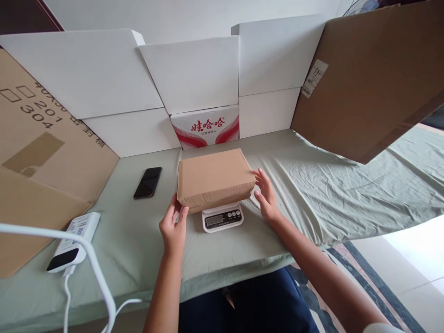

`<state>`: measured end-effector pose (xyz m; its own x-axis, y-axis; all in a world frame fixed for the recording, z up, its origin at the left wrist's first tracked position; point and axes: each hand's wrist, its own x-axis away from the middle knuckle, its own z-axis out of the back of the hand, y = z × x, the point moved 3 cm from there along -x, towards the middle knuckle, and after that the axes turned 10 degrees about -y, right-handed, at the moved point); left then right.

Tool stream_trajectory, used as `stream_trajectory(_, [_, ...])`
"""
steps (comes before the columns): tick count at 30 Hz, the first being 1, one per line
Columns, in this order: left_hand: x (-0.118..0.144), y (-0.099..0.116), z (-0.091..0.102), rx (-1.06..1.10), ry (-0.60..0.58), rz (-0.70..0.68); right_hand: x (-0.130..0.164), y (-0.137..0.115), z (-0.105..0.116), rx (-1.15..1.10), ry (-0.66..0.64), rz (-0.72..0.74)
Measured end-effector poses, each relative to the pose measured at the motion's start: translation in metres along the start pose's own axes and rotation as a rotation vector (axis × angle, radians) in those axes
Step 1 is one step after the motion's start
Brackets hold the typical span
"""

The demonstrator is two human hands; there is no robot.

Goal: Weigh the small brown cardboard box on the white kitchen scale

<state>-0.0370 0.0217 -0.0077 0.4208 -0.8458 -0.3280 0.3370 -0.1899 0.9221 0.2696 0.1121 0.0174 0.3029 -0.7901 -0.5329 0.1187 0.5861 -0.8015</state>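
A closed brown cardboard box (215,178) rests on a small white digital scale (222,218) on the green-covered table (312,185). My left hand (173,226) touches the box's near left corner, fingers curled at its edge. At the box's right side is my right hand (266,194), fingers spread, fingertips at or just off the side. The scale's display and buttons show below the box's front edge.
A black phone (148,182) lies left of the box. A white power bank (73,241) with a white cable (100,282) sits near the front left. White boxes (194,74), a red-and-white carton (205,126) and big cardboard sheets (374,78) wall the table's back and sides.
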Motion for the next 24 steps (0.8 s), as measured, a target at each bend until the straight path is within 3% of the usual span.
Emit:
stream_trajectory(13, [-0.004, 0.004, -0.001, -0.087, -0.044, 0.005, -0.001, -0.006, 0.000, 0.028, -0.046, 0.000])
stream_trajectory(20, [-0.003, 0.007, -0.001, -0.050, 0.020, 0.001, 0.001, -0.001, -0.003, -0.025, -0.068, -0.006])
stream_trajectory(24, [-0.005, 0.012, 0.000, -0.075, -0.030, -0.017, -0.001, -0.008, -0.006, -0.095, -0.114, -0.022])
